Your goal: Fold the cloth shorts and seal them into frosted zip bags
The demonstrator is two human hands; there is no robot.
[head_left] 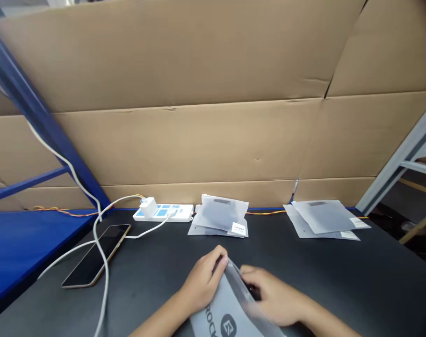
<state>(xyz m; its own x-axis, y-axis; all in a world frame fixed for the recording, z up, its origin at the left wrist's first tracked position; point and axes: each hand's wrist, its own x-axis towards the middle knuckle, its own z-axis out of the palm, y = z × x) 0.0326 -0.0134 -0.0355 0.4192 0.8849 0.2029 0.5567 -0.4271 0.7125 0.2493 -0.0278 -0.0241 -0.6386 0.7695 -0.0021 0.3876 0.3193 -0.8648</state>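
Cardboard sheets (213,145) back our black bench (153,285). At its near side, our left hand (205,283) pinches a frosted bag (230,299) by its upper corner; our right hand (277,297) curls its fingers at one edge, too blurred for us to tell their grip. We judge this bag midway through handling, that edge seemingly parted. We read "ROCK" beside its round logo (228,325). Beyond lie a middle stack (220,217) and a right stack (321,217) of similar sleeves, done or waiting we cannot tell, their white labels (238,228) illegible.
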